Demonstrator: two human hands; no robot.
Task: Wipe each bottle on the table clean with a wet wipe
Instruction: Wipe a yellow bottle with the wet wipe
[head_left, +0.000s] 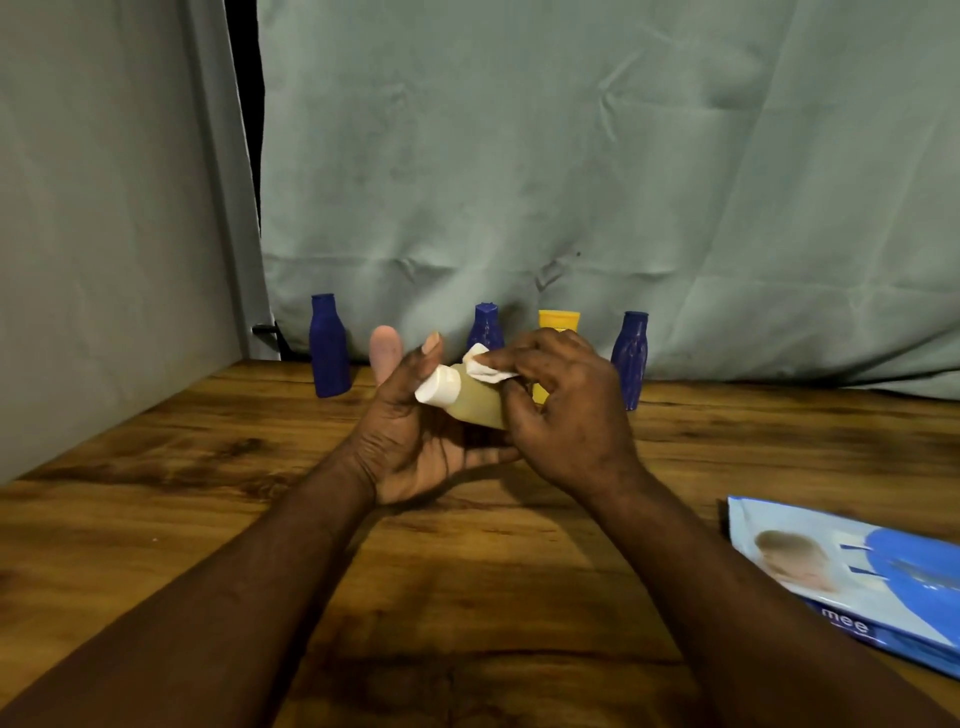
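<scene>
My left hand (415, 447) cradles a small pale-yellow bottle (475, 402) with a white cap, tilted with the cap pointing up-left. My right hand (566, 405) pinches a white wet wipe (485, 366) against the bottle's shoulder. Behind my hands, along the table's back edge, stand a dark blue bottle (328, 345) at left, a pink bottle (385, 353), a second blue bottle (487, 327), a yellow tube (557, 322) and a third blue bottle (631, 358) at right. The pink, middle blue and yellow ones are partly hidden by my hands.
A blue pack of wet wipes (852, 577) lies flat at the right edge of the wooden table (208, 499). A grey-green cloth backdrop (571, 182) hangs right behind the row of bottles, and a grey panel closes the left side.
</scene>
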